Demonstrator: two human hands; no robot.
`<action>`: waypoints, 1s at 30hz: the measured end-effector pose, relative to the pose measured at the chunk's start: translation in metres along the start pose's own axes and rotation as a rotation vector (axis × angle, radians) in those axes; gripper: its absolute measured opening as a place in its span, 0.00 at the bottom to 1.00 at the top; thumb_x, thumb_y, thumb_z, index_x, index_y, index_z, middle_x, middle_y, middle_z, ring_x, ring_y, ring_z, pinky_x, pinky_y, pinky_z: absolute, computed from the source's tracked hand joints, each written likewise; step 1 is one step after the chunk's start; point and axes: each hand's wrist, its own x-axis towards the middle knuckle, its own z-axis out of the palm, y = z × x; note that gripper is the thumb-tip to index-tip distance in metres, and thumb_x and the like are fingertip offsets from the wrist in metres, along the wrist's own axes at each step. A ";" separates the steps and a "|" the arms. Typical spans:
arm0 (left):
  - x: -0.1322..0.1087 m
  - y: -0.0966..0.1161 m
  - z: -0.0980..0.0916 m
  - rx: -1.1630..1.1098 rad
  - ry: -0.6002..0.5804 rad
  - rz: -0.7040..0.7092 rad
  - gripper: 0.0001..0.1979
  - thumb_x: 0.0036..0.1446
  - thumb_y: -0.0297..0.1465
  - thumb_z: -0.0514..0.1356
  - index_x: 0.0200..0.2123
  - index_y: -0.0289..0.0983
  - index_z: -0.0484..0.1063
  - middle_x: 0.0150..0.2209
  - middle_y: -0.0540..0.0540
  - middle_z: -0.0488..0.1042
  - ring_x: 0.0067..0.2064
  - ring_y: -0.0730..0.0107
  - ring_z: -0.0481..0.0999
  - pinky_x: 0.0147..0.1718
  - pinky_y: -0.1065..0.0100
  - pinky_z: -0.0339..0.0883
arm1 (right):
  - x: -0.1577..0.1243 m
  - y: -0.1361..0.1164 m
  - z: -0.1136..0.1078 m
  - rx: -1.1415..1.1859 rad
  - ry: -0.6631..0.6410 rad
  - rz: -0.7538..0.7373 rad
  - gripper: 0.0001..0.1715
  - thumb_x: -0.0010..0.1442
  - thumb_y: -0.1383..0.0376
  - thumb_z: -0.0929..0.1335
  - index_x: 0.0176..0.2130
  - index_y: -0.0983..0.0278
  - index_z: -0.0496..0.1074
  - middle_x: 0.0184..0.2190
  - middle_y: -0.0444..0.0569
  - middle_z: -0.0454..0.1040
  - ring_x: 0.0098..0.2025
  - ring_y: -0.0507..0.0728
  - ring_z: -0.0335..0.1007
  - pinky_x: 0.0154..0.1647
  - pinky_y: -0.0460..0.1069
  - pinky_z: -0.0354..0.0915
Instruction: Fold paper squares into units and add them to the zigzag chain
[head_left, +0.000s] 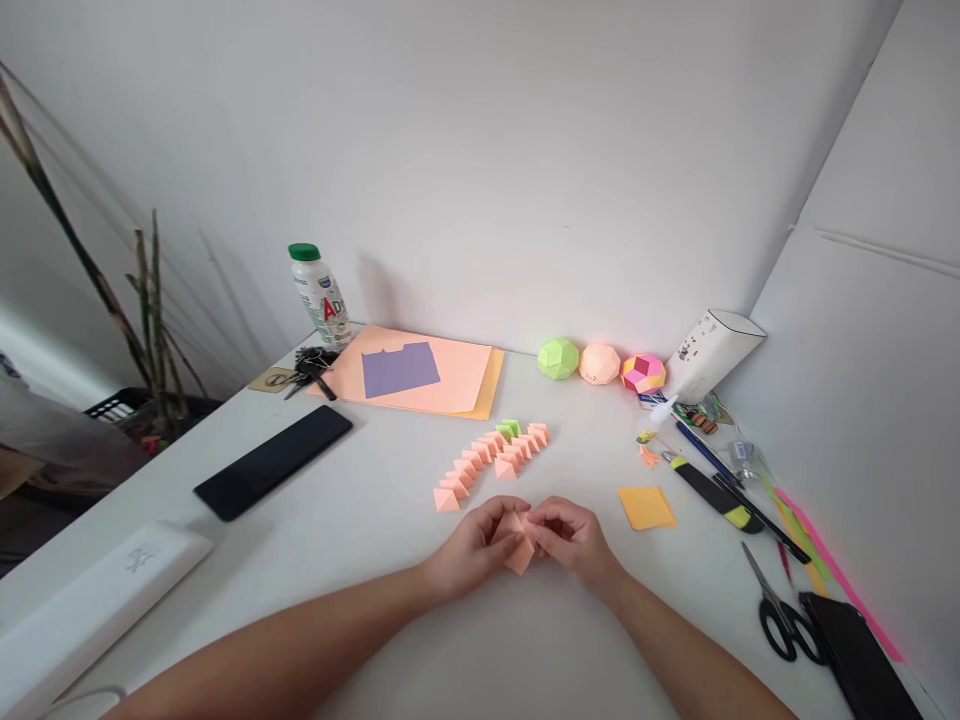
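Two hands meet at the near middle of the bench (pixel 360 520), pinching one small folded paper piece (pixel 519 553) between them. The left hand (pixel 480 545) curls in from the left, its fingers closed on that side of the piece. The right hand (pixel 574 540) closes on the right side in the same way, so neither hand is nearer than the other. The piece hangs between the fingertips, just above the bench, with its lower corner pointing toward the near edge.

Just beyond the hands, a row of folded units (pixel 491 462) runs diagonally from near left to far right. To the right lies an orange square sheet (pixel 646 508), apart from the right hand. Farther right are a utility knife (pixel 712 490) and scissors (pixel 784 615). A dark phone (pixel 274 460) lies well to the left.
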 end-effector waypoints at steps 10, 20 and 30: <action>0.001 -0.002 -0.002 0.060 -0.004 -0.001 0.16 0.54 0.36 0.59 0.46 0.39 0.66 0.33 0.47 0.73 0.38 0.64 0.72 0.36 0.64 0.65 | 0.000 0.002 0.001 -0.005 0.005 -0.033 0.06 0.53 0.62 0.69 0.30 0.63 0.73 0.27 0.44 0.67 0.22 0.50 0.65 0.24 0.47 0.66; 0.001 0.000 -0.001 0.049 0.013 0.002 0.15 0.52 0.36 0.60 0.43 0.39 0.67 0.33 0.48 0.72 0.37 0.65 0.72 0.36 0.65 0.65 | -0.001 0.004 0.002 -0.095 0.039 -0.033 0.07 0.53 0.61 0.69 0.31 0.63 0.73 0.28 0.46 0.69 0.26 0.52 0.66 0.26 0.47 0.65; 0.002 -0.003 -0.002 -0.001 0.000 0.010 0.15 0.52 0.36 0.61 0.43 0.38 0.68 0.39 0.45 0.73 0.41 0.64 0.72 0.40 0.64 0.65 | -0.002 0.004 0.004 -0.225 0.058 -0.112 0.05 0.55 0.64 0.68 0.33 0.62 0.74 0.28 0.47 0.71 0.30 0.54 0.67 0.28 0.47 0.64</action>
